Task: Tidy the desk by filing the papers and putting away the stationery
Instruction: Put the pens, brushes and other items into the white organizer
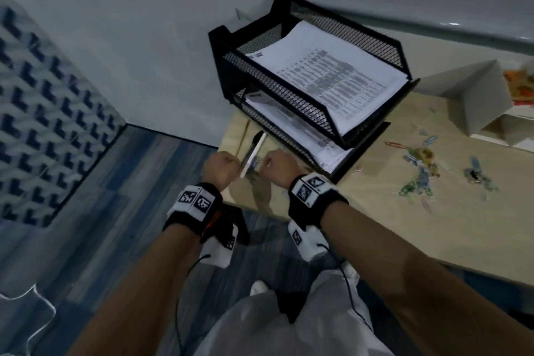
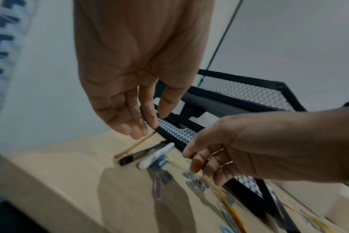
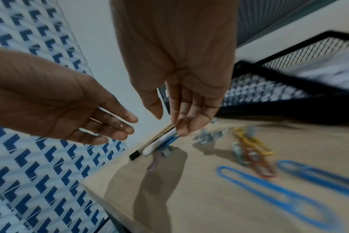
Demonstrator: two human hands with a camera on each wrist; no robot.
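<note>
A white pen [image 1: 254, 154] [image 2: 156, 156] [image 3: 159, 143], a black pen [image 2: 137, 156] [image 3: 134, 155] and a wooden pencil [image 2: 133, 146] lie side by side on the desk's left corner, beside the black mesh tray stack [image 1: 315, 113]. My left hand [image 1: 221, 163] [image 2: 149, 124] hovers just above them with straight, relaxed fingers and holds nothing. My right hand [image 1: 277, 163] [image 3: 170, 123] reaches in from the right, fingers extended, fingertips at the far end of the white pen; whether they touch it is unclear. Printed papers [image 1: 332, 75] fill both trays.
Coloured paper clips [image 1: 419, 170] [image 3: 269, 189] lie scattered over the wooden desk [image 1: 375, 225] to the right, a few right by the pens [image 2: 157, 189]. A grey cardboard box [image 1: 476, 95] stands at the back right. The desk's left edge runs just left of the pens.
</note>
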